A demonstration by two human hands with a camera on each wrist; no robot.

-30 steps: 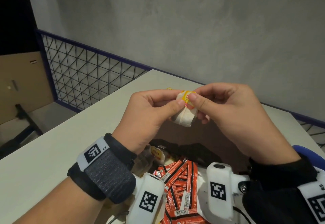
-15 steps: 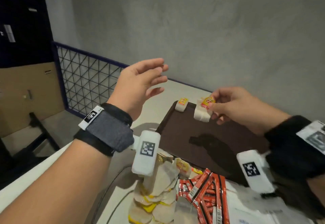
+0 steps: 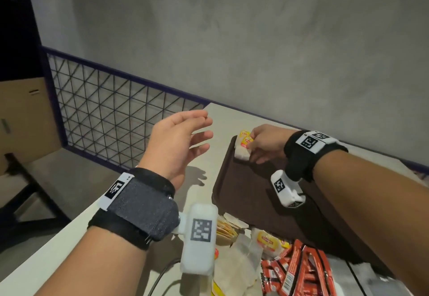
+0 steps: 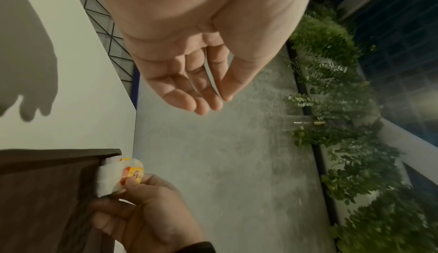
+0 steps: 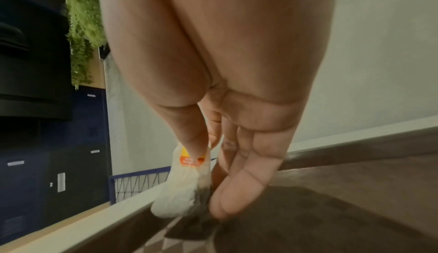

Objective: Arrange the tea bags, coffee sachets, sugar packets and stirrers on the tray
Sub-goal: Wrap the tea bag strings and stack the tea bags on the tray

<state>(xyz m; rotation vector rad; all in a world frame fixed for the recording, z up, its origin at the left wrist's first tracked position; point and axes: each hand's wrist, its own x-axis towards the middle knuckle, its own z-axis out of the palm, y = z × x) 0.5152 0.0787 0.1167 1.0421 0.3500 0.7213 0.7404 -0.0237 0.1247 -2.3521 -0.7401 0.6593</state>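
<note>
right hand (image 3: 263,143) pinching a tea bag (image 3: 243,151) by its yellow tag, lowering it into the far left corner of the brown tray (image 3: 243,193) on the bench (image 3: 69,221); left hand (image 3: 178,143) spread, empty. bag judged light, soft, tearable: hold tag or paper edge

Left hand (image 3: 180,141) hovering raised, fingers loosely spread, holding nothing — right hand (image 3: 264,143) reaching forward, thumb and fingertips pinching.
</note>
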